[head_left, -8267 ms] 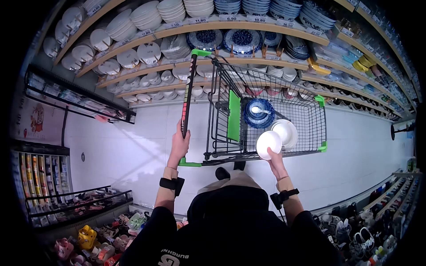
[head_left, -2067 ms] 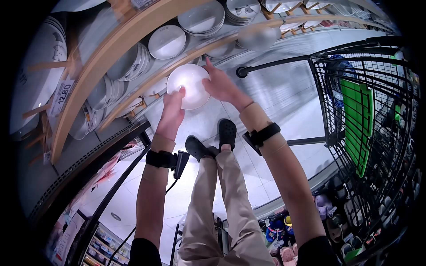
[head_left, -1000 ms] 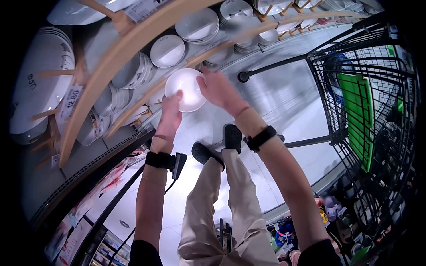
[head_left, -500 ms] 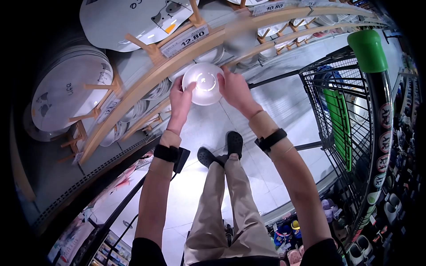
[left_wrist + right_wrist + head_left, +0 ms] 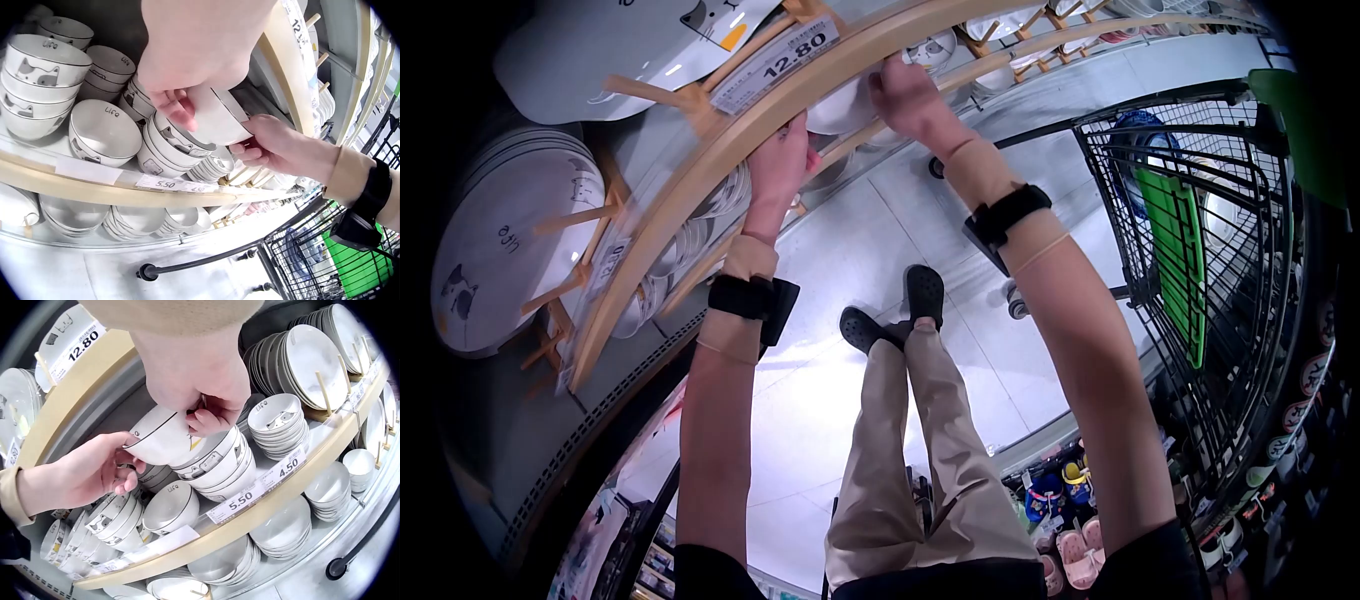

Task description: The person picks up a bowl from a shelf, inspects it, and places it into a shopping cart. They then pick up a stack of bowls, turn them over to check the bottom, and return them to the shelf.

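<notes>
Both hands hold one white bowl with a dark rim line, tilted beside a stack of cat-patterned bowls. My left hand grips one side, its thumb near the rim. On the opposite side, my right hand grips the bowl with curled fingers. In the head view both hands are at the edge of the wooden-fronted shelf, which hides part of the work. A single bowl marked "Life" stands beside the stack in the left wrist view.
More bowl stacks and upright plates line the shelves, with price labels on the edges. A black cart with a green panel stands at the right, holding blue and white dishes. Shoes are displayed at lower right.
Both hands have moved the bowl from above the floor forward to the shelf. The bowl's inside, facing up half a second ago, is now largely out of sight in the head view.
</notes>
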{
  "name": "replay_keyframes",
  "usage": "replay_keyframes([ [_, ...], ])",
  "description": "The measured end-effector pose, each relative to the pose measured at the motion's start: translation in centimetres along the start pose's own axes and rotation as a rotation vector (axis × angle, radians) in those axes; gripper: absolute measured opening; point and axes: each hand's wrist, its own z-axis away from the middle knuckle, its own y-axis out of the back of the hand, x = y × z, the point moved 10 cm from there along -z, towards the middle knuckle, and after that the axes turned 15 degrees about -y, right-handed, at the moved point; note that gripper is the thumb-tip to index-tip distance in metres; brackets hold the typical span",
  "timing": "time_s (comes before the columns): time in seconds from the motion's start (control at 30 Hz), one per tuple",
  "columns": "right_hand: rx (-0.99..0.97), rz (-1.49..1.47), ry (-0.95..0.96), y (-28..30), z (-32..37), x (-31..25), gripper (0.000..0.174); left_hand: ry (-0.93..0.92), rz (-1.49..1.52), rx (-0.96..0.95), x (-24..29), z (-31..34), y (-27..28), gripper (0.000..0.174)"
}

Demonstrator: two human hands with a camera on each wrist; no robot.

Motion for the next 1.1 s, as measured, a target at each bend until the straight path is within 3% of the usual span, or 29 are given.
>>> replay_keyframes([
  [0.17, -0.054, 0.162, 0.086, -1.4, -1.5, -0.4, 0.031, 0.069, -0.06, 0.028, -1.6, -1.2, 0.0, 0.034],
  [0.33, 0.077, 0.183, 0.163, -1.7, -2.2, -0.6, 0.023, 0.06, -0.11, 0.017, -2.4, -2.6, -0.2, 0.03],
  [0.6, 0.127, 0.443, 0.214, -3.5, -3.6, 0.4, 0.024, -0.118, -0.239, -0.086, -2.9, -5.1, -1.1, 0.029],
  [0.73, 0.183, 0.383, 0.121, -2.5, -3.4, 1.0, 0.026, -0.177, -0.323, -0.088, -3.6, -6.1, -1.3, 0.032],
  [0.83, 0.177, 0.397, 0.049, -2.7, -3.6, 1.3, 0.028, -0.32, -0.328, -0.059, -3.6, -6.5, -1.3, 0.036],
  [0.9, 0.111, 0.387, -0.04, -2.5, -3.5, 1.6, 0.029, -0.624, -0.598, -0.031, -2.1, -6.5, -1.5, 0.038],
  [0.97, 0.087, 0.315, -0.084, -1.9, -3.0, 1.8, 0.033, -0.773, -0.743, 0.003, -1.7, -5.7, -1.4, 0.038],
  [1.1, 0.122, 0.027, -0.228, -0.9, -2.6, 4.1, 0.044, -0.674, -0.712, 0.028, 0.4, -4.6, -0.9, 0.036],
])
